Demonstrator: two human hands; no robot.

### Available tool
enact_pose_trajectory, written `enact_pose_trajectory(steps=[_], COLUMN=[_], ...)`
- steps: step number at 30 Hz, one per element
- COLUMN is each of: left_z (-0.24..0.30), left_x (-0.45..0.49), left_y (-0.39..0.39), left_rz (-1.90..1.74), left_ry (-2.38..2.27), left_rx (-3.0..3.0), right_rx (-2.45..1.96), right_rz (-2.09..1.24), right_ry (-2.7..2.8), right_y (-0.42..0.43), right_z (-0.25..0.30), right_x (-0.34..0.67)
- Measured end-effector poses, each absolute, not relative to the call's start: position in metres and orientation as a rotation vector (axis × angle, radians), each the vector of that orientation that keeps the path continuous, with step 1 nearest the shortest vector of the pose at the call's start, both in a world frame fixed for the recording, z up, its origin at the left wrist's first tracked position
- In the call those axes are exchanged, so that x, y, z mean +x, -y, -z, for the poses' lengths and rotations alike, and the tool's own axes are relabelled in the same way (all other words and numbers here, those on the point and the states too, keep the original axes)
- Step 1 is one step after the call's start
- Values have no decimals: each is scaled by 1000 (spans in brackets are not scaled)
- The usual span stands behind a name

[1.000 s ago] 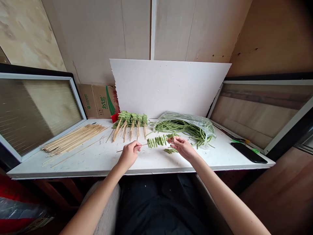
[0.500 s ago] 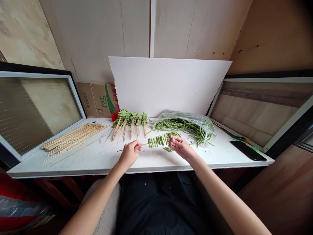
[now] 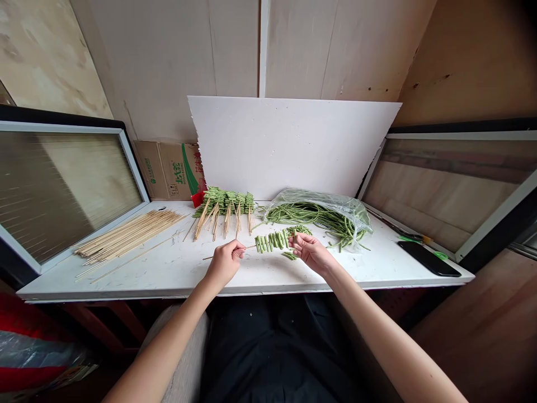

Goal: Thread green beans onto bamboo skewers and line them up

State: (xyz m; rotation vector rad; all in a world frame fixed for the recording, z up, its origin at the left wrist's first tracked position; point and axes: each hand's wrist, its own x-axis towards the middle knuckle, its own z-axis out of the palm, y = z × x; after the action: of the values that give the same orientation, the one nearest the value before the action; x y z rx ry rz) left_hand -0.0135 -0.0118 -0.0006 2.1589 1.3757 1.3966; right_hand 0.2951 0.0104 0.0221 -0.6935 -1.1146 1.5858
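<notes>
Head view: above the white desk (image 3: pixel 255 280), near its front edge, the hands are apart at either end of a thin pale wooden skewer (image 3: pixel 250 247) strung with short green bean pieces (image 3: pixel 271 242). The left hand (image 3: pixel 227 261) clamps its bare shaft, probably for steadiness; the right hand (image 3: pixel 311 252) pinches a green piece at the row's right end, though whether it touches the skewer's tip I cannot tell. Near the right front corner lies a flat black phone (image 3: pixel 428 258), seemingly out of the way. Toward the left edge, a bundle of bare pale sticks (image 3: pixel 130 232) lies roughly parallel, likely for easy picking. Loose cut green pieces (image 3: pixel 300 230) sit just past the right hand, presumably for reach. Farther back, stacked loaded skewers (image 3: pixel 226 200) point their sticks frontward, perhaps for tidy piling, beside long green beans (image 3: pixel 308 214) in a clear plastic bag (image 3: pixel 356 211).
</notes>
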Motion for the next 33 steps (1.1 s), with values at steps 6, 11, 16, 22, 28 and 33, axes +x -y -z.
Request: enact_pose_trajectory(steps=[6, 11, 16, 22, 28, 33], left_z=[3, 1, 1, 1, 0, 0], left_x=[-15, -14, -13, -13, -12, -12], left_y=[10, 12, 13, 12, 13, 14], left_rz=[-1396, -1386, -1377, -1374, -1384, -1409], left_ry=[-1384, -1386, -1369, -1382, -1390, -1408], left_rx=[2167, 2160, 2159, 2143, 2151, 2175], right_rx=[-705, -688, -690, -726, -732, -787], right_rz=[-1575, -1584, -1589, -1560, -1550, -1502], right_ry=[1143, 1133, 1140, 1126, 1108, 1097], right_y=[-9, -10, -9, -8, -9, -12], right_z=[-23, -22, -23, -24, -23, -21], right_x=[295, 295, 295, 293, 295, 296])
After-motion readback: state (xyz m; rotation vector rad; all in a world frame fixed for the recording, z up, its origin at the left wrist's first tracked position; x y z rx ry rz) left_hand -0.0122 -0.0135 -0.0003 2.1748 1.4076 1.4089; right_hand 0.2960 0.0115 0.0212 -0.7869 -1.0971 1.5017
